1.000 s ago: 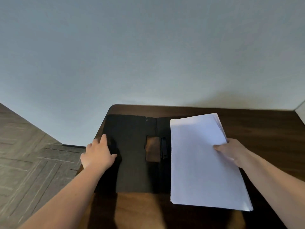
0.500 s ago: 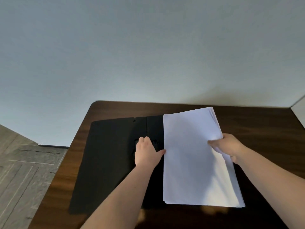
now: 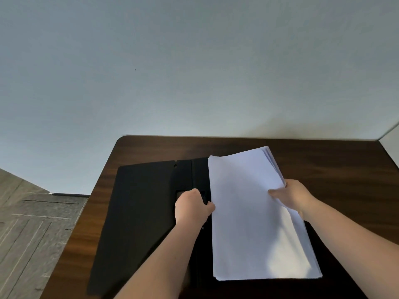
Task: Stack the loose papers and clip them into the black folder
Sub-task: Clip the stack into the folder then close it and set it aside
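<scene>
The black folder (image 3: 140,212) lies open on the dark wooden table (image 3: 323,165), its left cover flat. A stack of white papers (image 3: 248,223) rests over the folder's right half, its far right edges fanned and slightly lifted. My right hand (image 3: 289,195) pinches the stack's right edge, thumb on top. My left hand (image 3: 192,207) rests at the folder's spine beside the stack's left edge, fingers curled over the clip area. The clip itself is hidden under that hand.
A pale wall rises just behind the table's far edge. Grey wood-pattern floor (image 3: 28,234) shows to the left, past the table's left edge. A white surface (image 3: 391,141) meets the table at the far right corner.
My left hand moved from the folder's left cover to the spine beside the papers. The left cover now lies flat. The stack shifted slightly left, still held by my right hand.
</scene>
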Demonstrator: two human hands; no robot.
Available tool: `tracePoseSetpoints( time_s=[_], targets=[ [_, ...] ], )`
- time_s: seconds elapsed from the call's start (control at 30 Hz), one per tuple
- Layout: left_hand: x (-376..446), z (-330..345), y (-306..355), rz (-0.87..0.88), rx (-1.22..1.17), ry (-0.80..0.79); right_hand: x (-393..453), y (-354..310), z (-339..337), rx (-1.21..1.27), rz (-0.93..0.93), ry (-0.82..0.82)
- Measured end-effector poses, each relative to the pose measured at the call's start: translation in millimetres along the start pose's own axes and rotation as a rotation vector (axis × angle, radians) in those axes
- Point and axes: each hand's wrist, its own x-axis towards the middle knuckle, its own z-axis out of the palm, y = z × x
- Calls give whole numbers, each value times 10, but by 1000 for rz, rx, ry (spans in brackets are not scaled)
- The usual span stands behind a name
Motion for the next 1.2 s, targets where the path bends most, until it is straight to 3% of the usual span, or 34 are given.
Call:
tracePoseSetpoints(
  time_s=[0.6,1.2],
  targets=[
    [-56,-35,-288,178,-132,-42,-55,64,185,-170,-75,-50],
    [-6,9,-319,179,-119,-9,-7,26,189,-19,-7,-72]
  ],
)
